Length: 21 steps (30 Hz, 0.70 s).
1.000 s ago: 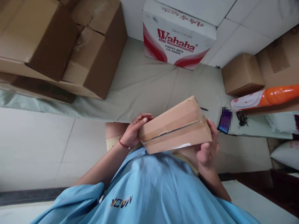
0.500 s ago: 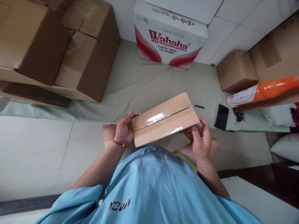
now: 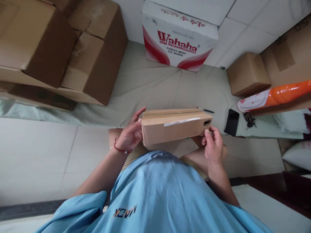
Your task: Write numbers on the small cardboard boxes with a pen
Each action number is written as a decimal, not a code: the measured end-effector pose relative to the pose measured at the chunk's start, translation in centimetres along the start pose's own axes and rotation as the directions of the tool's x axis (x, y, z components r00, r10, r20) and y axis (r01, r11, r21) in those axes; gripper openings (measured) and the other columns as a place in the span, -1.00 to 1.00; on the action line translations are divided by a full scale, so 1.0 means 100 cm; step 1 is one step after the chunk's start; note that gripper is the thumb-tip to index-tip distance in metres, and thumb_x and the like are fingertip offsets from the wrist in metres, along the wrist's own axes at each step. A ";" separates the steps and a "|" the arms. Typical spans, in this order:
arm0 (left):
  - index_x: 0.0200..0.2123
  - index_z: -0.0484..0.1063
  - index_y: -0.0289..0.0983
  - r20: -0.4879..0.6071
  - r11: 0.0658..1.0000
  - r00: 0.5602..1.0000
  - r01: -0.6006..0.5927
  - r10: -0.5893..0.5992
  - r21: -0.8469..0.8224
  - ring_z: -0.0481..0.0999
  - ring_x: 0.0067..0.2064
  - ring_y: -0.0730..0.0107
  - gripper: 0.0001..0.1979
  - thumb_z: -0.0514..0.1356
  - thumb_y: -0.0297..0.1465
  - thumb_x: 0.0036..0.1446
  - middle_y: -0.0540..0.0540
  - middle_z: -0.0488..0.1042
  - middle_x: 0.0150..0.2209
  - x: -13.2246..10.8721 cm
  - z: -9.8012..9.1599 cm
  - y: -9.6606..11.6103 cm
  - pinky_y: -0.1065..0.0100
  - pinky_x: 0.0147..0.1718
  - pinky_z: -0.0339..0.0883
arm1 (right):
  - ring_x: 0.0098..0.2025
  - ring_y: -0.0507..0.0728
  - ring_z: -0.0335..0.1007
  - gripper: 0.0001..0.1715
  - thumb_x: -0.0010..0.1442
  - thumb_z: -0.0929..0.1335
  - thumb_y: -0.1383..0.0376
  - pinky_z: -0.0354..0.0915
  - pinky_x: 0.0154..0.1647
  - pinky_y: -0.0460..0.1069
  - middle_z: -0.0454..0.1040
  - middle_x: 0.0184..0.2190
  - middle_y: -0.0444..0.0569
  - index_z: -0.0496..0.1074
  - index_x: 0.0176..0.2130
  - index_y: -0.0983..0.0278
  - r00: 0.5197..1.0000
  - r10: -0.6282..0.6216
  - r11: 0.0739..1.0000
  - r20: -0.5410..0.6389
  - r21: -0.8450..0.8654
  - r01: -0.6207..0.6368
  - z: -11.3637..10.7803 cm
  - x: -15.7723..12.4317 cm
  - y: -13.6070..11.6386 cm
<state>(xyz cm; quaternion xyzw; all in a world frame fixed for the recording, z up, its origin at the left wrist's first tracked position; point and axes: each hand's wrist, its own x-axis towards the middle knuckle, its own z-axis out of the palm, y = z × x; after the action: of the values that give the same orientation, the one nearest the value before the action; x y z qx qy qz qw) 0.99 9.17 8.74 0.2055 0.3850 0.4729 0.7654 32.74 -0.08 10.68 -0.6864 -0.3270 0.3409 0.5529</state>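
Between my two hands, above my lap, is a small taped cardboard box (image 3: 175, 131). A white label strip and a dark oval hole show on the side that faces me. My left hand (image 3: 132, 134) supports its left end, with the thumb against the edge and part of the fingers behind it. At the right end, my right hand (image 3: 213, 142) pinches the lower corner near the hole, thumb in front. The far side and bottom of the box are hidden.
A cloth-covered surface (image 3: 155, 81) carries stacked cartons (image 3: 97, 64) at left and a white-and-red water carton (image 3: 179, 42) at the back. To the right lie a pen (image 3: 206, 110), a phone (image 3: 231, 122), keys (image 3: 249, 119), an orange-and-white bottle-shaped object (image 3: 274, 95) and a small carton (image 3: 247, 74).
The box has been tilted so that its labelled side with the hole now faces me, and its taped top has turned away. Both hands still hold its ends.
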 end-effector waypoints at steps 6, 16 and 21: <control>0.19 0.48 -0.04 0.040 0.993 0.999 0.014 -0.019 0.114 0.62 -0.28 0.40 -0.33 0.58 -0.07 0.08 -0.01 0.59 -0.01 -0.009 0.013 0.006 0.48 -0.47 0.55 | -0.54 -0.04 0.17 -0.44 0.30 0.51 -0.08 0.10 -0.59 -0.11 0.47 -0.33 -0.15 0.53 0.14 0.15 0.998 -0.008 1.000 -0.061 0.014 0.009 0.000 0.004 0.005; -0.17 0.54 -0.25 -0.028 0.967 0.997 0.070 -0.065 0.245 0.55 -0.54 0.33 -0.36 0.45 0.22 0.08 -0.03 0.55 -0.46 -0.013 0.018 0.013 0.40 -0.63 0.51 | -0.63 -0.08 -0.18 -0.39 0.29 0.48 -0.16 -0.18 -0.67 -0.11 0.10 -0.56 -0.29 0.63 0.14 0.14 0.986 0.165 0.984 0.035 0.059 -0.166 -0.006 0.001 -0.006; -0.41 0.42 -0.21 -0.169 0.959 0.978 0.157 -0.118 0.235 0.40 -0.67 0.40 -0.44 0.37 0.18 0.16 0.02 0.38 -0.67 -0.008 0.017 0.014 0.46 -0.69 0.32 | -0.66 -0.09 -0.05 -0.37 0.24 0.52 -0.13 -0.15 -0.71 -0.12 0.19 -0.55 -0.27 0.63 0.15 0.15 0.978 0.178 0.979 0.106 0.077 -0.187 -0.004 -0.006 -0.017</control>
<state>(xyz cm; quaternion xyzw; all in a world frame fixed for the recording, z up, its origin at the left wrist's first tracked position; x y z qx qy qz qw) 1.32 9.24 11.06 0.2348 0.5119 0.3812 0.7331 32.61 -0.54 12.52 -0.6715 -0.2744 0.4373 0.5316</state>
